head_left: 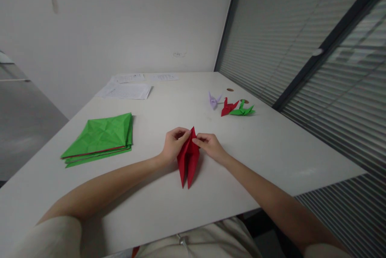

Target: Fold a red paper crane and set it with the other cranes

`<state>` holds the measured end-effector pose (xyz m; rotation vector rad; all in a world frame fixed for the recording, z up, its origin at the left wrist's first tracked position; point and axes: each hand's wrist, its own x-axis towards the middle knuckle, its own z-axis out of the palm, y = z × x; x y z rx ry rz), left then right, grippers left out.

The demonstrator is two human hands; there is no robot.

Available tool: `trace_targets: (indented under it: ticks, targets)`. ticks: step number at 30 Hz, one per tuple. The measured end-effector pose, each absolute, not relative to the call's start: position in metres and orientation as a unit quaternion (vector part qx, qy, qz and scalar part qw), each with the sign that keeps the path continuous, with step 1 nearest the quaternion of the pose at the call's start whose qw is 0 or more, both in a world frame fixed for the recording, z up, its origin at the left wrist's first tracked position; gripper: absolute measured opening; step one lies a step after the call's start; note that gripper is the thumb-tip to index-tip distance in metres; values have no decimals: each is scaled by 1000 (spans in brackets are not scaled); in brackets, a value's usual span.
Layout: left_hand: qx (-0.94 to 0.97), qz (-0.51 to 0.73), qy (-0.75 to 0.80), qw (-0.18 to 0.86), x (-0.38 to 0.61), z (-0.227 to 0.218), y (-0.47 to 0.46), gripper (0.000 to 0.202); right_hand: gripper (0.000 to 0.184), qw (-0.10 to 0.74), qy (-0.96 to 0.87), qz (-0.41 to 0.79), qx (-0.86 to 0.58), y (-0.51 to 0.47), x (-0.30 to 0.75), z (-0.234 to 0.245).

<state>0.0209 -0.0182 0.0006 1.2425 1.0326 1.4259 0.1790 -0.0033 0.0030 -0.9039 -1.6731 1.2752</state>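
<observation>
The table [265, 157] carries a green stack [104, 131] at left. At its near side, the red paper [193, 156] is pinched between the fingers of the left hand [172, 144] and right hand [211, 146]. Beyond, to the right, sit three small cranes [229, 107].

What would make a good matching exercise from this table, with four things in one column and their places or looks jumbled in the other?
Things
1. Folded red paper
2. Paper stack
3. Printed pages
4. Pale purple bird

Places or looks
A. At the far end of the table, towards the wall
B. Left of the red bird
C. Held between the left hand and the right hand
D. Green on top

Right pairs: 1-C, 2-D, 3-A, 4-B
</observation>
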Motion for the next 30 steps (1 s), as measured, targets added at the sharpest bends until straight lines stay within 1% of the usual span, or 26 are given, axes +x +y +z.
trace_targets:
  ticks: [11, 17, 25, 30]
  targets:
    - [526, 567, 414, 480, 21, 4, -19, 27, 35, 438, -659, 489, -366, -3, 179, -1]
    - [559, 551, 386, 484, 17, 9, -16, 22, 34, 437, -664, 489, -360, -1, 180, -2]
    - [559, 512, 358, 546, 15, 13, -13, 27, 34, 396, -679, 510, -350, -2, 181, -3]
    - [545, 542, 387, 510, 14, 10, -11, 25, 33, 369, -690, 516, -348, -2, 182, -3]
